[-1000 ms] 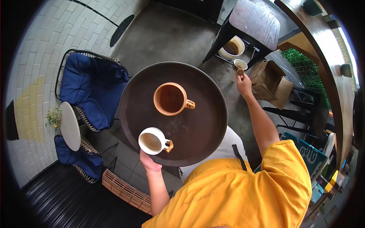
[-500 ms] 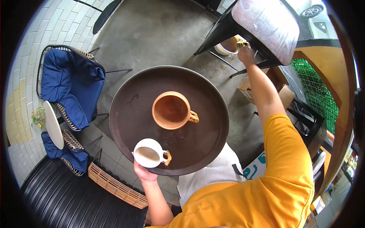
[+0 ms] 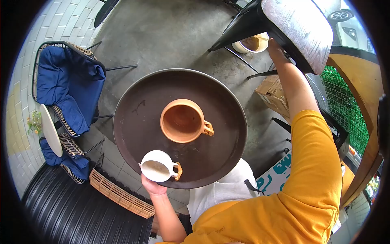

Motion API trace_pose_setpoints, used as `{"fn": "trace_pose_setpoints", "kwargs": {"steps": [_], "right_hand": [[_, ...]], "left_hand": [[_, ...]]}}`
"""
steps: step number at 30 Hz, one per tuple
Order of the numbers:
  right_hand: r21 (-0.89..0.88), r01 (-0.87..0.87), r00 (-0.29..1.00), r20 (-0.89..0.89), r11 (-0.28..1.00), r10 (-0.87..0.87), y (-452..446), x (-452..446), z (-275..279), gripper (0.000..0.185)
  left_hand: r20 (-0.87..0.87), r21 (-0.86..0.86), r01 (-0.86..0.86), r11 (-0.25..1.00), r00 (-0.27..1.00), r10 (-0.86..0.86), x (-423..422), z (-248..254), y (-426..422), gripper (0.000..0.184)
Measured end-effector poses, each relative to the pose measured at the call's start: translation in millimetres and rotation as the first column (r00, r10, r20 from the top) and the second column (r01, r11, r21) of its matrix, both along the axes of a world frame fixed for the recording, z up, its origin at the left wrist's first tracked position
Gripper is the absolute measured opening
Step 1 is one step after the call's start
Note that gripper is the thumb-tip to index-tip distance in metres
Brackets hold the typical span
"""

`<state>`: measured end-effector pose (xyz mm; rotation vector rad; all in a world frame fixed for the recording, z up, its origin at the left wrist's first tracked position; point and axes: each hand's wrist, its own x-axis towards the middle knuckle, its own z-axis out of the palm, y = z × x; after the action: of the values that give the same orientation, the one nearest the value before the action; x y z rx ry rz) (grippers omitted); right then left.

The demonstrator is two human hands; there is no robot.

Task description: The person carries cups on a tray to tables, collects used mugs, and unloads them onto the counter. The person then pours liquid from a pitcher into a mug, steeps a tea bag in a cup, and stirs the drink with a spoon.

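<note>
My left hand (image 3: 153,187) grips the near left edge of a round brown tray (image 3: 219,154). Beside its fingertips, on the tray's edge, rests a white cup (image 3: 156,166) with a knobbly tan handle and pale residue inside. A larger terracotta mug (image 3: 183,121) with a twisted handle stands near the tray's middle. Off to the upper right, my right hand (image 3: 277,51) reaches beside a black stool, its fingers curled at the rim of a cream container (image 3: 252,43) with brown inside. The stool partly hides that hand, so what it holds is unclear.
The black stool (image 3: 300,32) with a scuffed silvery seat overhangs my right arm. A cardboard box (image 3: 273,92) lies below it. Blue-cushioned chairs (image 3: 69,87) and a small round table (image 3: 51,130) stand left. A black slatted surface (image 3: 85,199) fills the lower left.
My right hand has shifted right, partly behind the stool, and the gold-coloured piece seen at its fingers no longer shows. The left hand keeps its hold on the tray. The view has shifted slightly.
</note>
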<state>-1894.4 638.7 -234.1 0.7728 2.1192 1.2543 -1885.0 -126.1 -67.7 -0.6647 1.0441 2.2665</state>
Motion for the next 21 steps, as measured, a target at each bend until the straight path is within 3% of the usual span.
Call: {"fn": "trace_pose_setpoints", "kwargs": {"steps": [3,6,8,10,11,13,15,17,21], "right_hand": [[-0.186,0.01,0.953,-0.295,0.983,-0.065,-18.0,5.0,17.8,0.03],[-0.371,-0.015,0.8,-0.562,0.929,-0.212,-36.6,9.6,32.1,0.032],[-0.473,-0.02,0.625,-0.694,0.881,-0.359,-54.2,16.0,36.6,0.033],[-0.57,-0.034,0.362,-0.773,0.821,-0.522,-86.1,25.7,40.5,0.037],[-0.65,-0.072,0.069,-0.759,0.756,-0.647,-100.3,31.3,45.0,0.041],[-0.723,-0.141,-0.039,-0.679,0.676,-0.733,-119.2,51.1,36.3,0.046],[-0.811,-0.348,-0.227,-0.414,0.47,-0.882,-162.3,62.8,38.0,0.049],[-0.812,-0.45,-0.395,-0.192,0.372,-0.898,-233.7,77.1,93.1,0.037],[-0.68,-0.676,-0.403,0.019,0.283,-0.915,-314.4,140.7,153.8,0.036]], "left_hand": [[0.008,-0.014,-0.02,1.0,1.0,0.02,9.2,4.3,-1.1,0.046],[-0.005,0.015,-0.032,0.999,0.999,0.032,12.9,6.1,-0.9,0.045],[-0.03,0.04,-0.038,0.998,0.999,0.04,18.1,4.7,-1.4,0.045],[-0.028,0.043,-0.045,0.998,0.999,0.047,26.3,1.3,-2.5,0.044],[-0.045,0.045,-0.05,0.998,0.998,0.052,28.1,3.3,-1.0,0.044],[-0.041,0.023,-0.059,0.998,0.997,0.06,32.3,6.4,6.0,0.043],[-0.05,0.044,-0.067,0.997,0.996,0.069,22.4,7.7,-3.6,0.043],[-0.057,0.072,-0.057,0.996,0.997,0.061,24.6,10.9,-4.7,0.043],[-0.096,0.207,0.024,0.978,0.995,-0.004,24.2,7.0,-14.9,0.042]]}}
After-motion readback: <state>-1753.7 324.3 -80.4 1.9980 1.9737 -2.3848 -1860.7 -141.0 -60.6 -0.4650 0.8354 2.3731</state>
